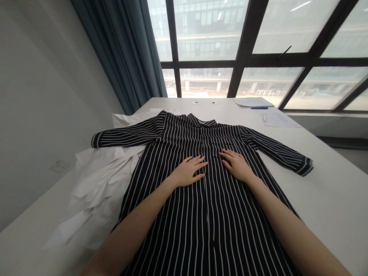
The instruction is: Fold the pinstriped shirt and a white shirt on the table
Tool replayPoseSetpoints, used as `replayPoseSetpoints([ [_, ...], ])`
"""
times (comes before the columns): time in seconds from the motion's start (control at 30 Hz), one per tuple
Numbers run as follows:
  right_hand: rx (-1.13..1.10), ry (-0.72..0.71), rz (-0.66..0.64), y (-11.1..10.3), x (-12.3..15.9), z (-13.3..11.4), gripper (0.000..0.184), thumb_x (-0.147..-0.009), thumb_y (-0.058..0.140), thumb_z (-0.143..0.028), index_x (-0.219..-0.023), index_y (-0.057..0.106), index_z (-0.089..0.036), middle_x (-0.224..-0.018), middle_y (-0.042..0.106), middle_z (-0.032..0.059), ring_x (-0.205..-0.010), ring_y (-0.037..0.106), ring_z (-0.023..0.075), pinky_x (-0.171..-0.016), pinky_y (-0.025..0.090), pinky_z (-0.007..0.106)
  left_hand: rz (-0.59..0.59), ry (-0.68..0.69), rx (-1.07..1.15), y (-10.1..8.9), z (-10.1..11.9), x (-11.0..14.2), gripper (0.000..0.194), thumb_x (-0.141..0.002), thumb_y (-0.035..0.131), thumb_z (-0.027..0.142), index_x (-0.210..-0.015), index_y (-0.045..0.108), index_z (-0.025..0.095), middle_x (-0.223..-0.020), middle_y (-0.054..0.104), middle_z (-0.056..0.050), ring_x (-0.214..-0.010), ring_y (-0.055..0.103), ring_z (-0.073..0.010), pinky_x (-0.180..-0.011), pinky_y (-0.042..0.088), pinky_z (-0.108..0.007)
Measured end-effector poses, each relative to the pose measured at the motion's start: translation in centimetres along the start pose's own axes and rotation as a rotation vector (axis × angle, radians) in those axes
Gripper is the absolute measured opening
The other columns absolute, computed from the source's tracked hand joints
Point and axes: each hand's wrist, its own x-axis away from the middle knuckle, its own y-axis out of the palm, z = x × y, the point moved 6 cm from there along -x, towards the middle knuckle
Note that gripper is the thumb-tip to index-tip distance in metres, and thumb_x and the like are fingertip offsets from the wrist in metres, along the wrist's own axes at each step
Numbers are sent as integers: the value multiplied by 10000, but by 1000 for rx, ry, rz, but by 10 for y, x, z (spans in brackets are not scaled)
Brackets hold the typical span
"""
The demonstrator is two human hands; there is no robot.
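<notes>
Black fabric with white stripes forms a long collared garment (211, 199), spread flat on a white table (330, 191), its collar toward the windows (207, 34). The left hand (189, 171) and right hand (236, 165) rest palm-down on its front, apart from each other, fingers extended and grasping nothing. Crumpled white material (97, 180) lies alongside; a blue pen (259, 108) lies beside paper (253, 102) at the table's far end.

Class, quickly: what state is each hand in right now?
Left hand: open, palm down on the striped shirt.
Right hand: open, palm down there too.
</notes>
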Motion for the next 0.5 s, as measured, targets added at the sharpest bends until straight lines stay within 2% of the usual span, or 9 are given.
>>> replayPoseSetpoints([
  [0.37, 2, 15, -11, -2, 0, 0, 430, -996, 403, -332, -1355, 603, -205, -1463, 552, 99, -1392, 447, 278, -1114, 357, 503, -7, -14, -50, 1, 0, -1, 509, -1044, 330, 467, -1523, 365, 299, -1625, 295, -29, -1510, 242, -220, -1214, 210, -489],
  [0.43, 14, 41, 5, -2, 0, 2, 424, -997, 402, -345, -1337, 616, -210, -1453, 563, 99, -1385, 456, 275, -1109, 358, 499, 24, -74, -134, -2, -6, 0, 504, -1043, 326, 466, -1521, 370, 313, -1616, 320, -40, -1502, 263, -246, -1206, 202, -528],
  [0.5, 33, 92, 36, -4, 1, 8, 417, -996, 405, -358, -1312, 633, -208, -1441, 574, 105, -1369, 473, 276, -1102, 361, 494, 93, -197, -252, -11, -20, 4, 500, -1034, 353, 457, -1503, 413, 295, -1597, 358, -72, -1490, 287, -283, -1200, 174, -566],
])
